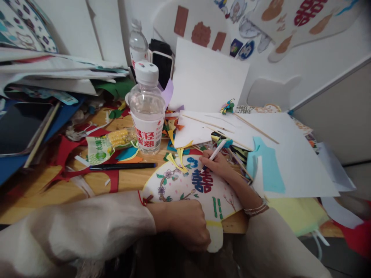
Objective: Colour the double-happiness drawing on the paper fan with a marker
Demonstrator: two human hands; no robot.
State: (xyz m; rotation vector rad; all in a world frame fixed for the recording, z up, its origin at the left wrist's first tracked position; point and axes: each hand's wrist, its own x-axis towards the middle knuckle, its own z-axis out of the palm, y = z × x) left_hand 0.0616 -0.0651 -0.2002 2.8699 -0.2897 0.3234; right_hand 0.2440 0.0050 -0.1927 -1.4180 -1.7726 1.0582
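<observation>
A white paper fan shape with a yellow edge lies on the desk, decorated with flowering branches, green bamboo and a double-happiness character in blue and red. My right hand is closed around a white marker with a teal end, its tip at the top of the character. Across the fan's lower edge rests my left hand, curled into a fist beside the pale handle. Its palm side is hidden, so I cannot see whether anything is inside. Yellow paper strips overlap the fan's upper edge.
A water bottle stands behind the fan, near a corn snack packet and a dark pen. White sheets, thin sticks and a cyan paper piece lie right. Red scraps and a tablet lie left.
</observation>
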